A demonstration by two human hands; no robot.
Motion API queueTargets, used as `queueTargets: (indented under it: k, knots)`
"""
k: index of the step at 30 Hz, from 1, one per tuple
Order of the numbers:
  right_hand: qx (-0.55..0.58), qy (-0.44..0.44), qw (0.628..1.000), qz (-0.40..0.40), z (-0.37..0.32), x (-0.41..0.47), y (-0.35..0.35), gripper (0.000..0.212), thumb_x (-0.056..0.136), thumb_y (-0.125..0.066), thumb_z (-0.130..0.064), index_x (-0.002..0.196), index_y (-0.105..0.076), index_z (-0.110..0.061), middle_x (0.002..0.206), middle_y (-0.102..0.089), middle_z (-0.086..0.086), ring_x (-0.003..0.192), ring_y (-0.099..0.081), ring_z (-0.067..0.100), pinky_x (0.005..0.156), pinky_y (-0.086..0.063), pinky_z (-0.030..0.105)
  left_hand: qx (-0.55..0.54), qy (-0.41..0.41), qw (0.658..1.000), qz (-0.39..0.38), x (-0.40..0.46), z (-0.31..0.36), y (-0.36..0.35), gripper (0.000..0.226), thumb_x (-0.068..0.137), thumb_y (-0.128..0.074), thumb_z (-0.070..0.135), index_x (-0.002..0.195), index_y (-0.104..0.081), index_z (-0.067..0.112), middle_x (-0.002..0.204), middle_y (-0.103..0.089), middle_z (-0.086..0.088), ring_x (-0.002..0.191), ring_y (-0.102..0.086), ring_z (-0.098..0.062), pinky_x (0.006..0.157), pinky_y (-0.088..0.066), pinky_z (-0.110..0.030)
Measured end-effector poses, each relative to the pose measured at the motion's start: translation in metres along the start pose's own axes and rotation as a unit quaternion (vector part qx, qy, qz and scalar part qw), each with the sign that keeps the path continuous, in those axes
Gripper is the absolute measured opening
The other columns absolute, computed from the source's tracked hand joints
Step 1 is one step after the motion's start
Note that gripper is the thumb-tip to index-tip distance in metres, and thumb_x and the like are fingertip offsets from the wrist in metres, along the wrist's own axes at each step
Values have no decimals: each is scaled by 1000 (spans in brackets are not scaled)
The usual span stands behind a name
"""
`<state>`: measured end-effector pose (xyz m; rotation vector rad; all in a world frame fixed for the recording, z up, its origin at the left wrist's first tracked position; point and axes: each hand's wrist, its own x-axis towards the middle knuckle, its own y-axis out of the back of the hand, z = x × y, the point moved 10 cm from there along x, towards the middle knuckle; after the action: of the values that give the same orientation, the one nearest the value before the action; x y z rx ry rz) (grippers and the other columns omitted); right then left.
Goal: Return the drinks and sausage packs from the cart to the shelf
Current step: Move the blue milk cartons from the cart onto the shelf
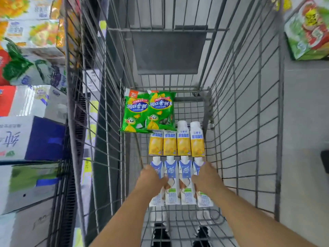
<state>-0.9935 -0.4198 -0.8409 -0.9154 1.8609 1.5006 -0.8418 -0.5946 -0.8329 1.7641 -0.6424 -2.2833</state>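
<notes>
Inside the grey wire cart (245,122) lie two green sausage packs (147,113) at the far end, a row of several yellow drink cartons (183,145) in the middle, and a row of several blue-and-white drink cartons (185,182) nearest me. My left hand (153,179) rests on the leftmost blue-and-white carton, fingers curled around its side. My right hand (206,177) lies over the rightmost blue-and-white carton, fingers wrapped on its edge. All cartons lie flat on the cart floor.
Stacked boxes of goods (30,136) fill the shelving on the left of the cart. A green and red box (308,31) sits at the upper right. Grey floor (302,139) runs along the right. The cart's folded child-seat flap (169,50) hangs at the far end.
</notes>
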Motion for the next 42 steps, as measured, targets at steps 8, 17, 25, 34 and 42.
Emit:
queueTargets:
  k: [8, 17, 25, 34, 42]
  knots:
    - [15, -10, 1000, 18, 16, 18, -12, 46, 72, -80, -34, 109, -66, -11, 109, -67, 11, 101, -65, 30, 74, -47, 27, 11, -9, 1000, 4, 9, -3, -4, 73, 90, -63, 48, 136, -38, -3, 137, -42, -14, 122, -44, -24, 96, -46, -31]
    - [26, 29, 999, -17, 3, 1, -8, 37, 82, -78, -12, 104, -49, -9, 115, -55, 14, 107, -62, 30, 74, -39, 24, -118, 34, 992, 15, 11, -22, -2, 51, 79, -79, 35, 107, -47, 7, 84, -56, 2, 64, -56, -9, 52, -46, -23]
    - [37, 120, 992, -22, -63, -58, 50, 50, 74, -83, -26, 115, -62, -9, 97, -60, 1, 79, -58, 12, 65, -48, 25, -160, -51, 985, 24, -55, 14, 51, 34, 72, -84, 32, 89, -64, 11, 82, -70, -5, 62, -61, -12, 54, -51, -27]
    - [62, 266, 960, 59, -214, -244, 266, 51, 62, -92, -28, 97, -61, -9, 93, -70, 4, 85, -64, 20, 72, -51, 29, -222, -172, 941, 188, -262, 80, 265, 32, 70, -86, 30, 84, -63, 13, 76, -70, -3, 57, -62, -11, 55, -56, -29]
    - [42, 448, 891, 66, -313, -429, 370, 52, 65, -92, -36, 94, -69, 0, 88, -74, 14, 84, -70, 28, 70, -50, 34, -285, -227, 858, 362, -481, 70, 380, 26, 70, -86, 28, 75, -69, 9, 64, -72, -6, 48, -62, -15, 51, -54, -30]
